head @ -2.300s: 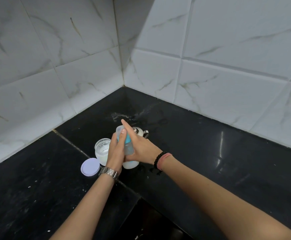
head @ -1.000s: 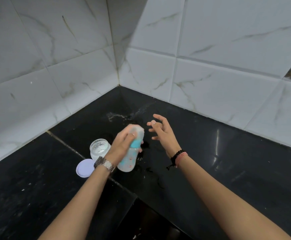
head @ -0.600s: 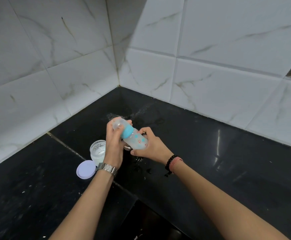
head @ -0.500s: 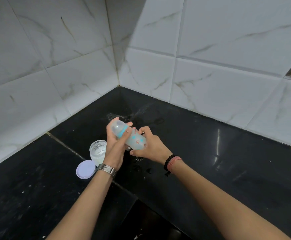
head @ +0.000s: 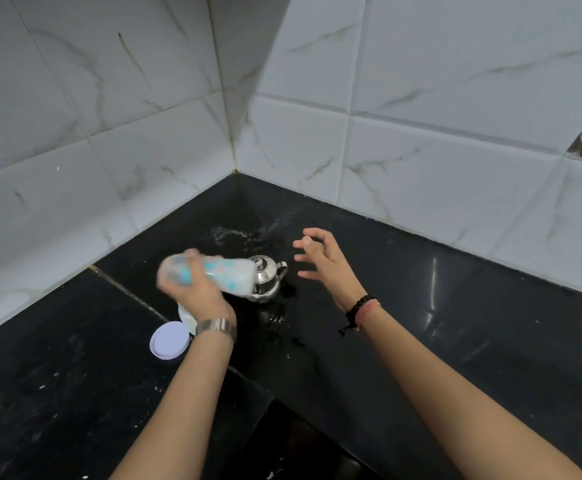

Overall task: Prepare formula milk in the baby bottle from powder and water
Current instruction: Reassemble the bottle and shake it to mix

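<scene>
Shaking one-handed was where I judged the risk lay: my left hand (head: 197, 294) gripped the baby bottle (head: 213, 277) alone near its capped end, lying almost level above the desk (head: 455, 323), its base right in front of the small steel kettle (head: 268, 278). A hard swing could have knocked the kettle, or a loose cap could have leaked milk onto the already wet desk. My right hand (head: 320, 263) hovered released, fingers spread, holding nothing, well apart from the bottle. The bottle looked blurred, pale and milky, with teal and pink print. The lilac lid (head: 170, 340) lay just beside my wrist, the powder jar (head: 185, 315) mostly hidden.
</scene>
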